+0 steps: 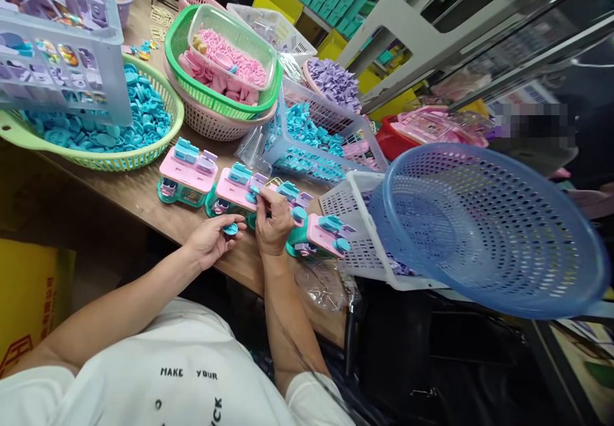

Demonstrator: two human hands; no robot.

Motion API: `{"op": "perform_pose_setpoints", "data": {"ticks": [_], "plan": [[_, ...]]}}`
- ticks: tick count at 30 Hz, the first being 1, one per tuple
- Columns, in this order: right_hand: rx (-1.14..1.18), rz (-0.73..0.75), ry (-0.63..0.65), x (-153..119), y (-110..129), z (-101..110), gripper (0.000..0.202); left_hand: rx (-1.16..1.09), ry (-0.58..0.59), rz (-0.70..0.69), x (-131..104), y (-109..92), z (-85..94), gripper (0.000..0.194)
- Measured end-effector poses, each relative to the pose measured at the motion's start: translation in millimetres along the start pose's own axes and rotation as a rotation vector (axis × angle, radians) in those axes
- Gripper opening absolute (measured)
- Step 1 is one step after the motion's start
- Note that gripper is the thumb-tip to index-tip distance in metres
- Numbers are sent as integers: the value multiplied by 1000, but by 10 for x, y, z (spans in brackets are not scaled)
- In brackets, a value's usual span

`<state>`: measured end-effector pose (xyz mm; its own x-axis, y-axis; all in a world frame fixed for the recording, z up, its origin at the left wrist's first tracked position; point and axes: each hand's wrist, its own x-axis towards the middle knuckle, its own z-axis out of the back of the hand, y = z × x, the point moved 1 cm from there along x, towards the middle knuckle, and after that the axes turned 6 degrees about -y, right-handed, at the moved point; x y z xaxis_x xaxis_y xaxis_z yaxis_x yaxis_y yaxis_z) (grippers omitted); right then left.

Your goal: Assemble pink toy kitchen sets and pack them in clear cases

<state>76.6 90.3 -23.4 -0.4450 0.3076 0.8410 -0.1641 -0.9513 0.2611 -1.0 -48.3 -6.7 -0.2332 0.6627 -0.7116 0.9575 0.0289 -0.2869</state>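
Several small toy carts in pink and teal stand in a row along the table edge. The leftmost toy cart (187, 175) carries a blue piece and a purple piece on its pink top. At the second toy cart (235, 189), my right hand (274, 221) pinches a small round blue part (252, 194) against the top's right end. My left hand (214, 240) is just in front of that cart, its fingers curled around another round blue part (231, 228). The rightmost toy cart (329, 234) bears a round blue part at its right end. My right hand partly hides the third cart.
A green basket (178, 109) of blue parts sits at left, under a clear crate (122, 61). Behind the carts stand a green basket of pink parts (173, 48) and a clear basket of blue pieces (307, 169). A large blue basket (480, 285) tilts over a white basket (352, 234) at right.
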Motion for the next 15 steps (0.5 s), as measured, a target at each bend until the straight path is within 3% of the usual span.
{"op": "perform_pose_setpoints", "data": {"ticks": [4,11,15], "plan": [[8,-9,2,-14,-12,10,25,-1,-2,-4,-5,-3,8,23],[2,-110,125,-39,-41,17,30,4,-20,3,-16,0,-31,22],[-7,-88,104,-29,-25,21,30,11,-25,2,-25,-4,-39,23]]}}
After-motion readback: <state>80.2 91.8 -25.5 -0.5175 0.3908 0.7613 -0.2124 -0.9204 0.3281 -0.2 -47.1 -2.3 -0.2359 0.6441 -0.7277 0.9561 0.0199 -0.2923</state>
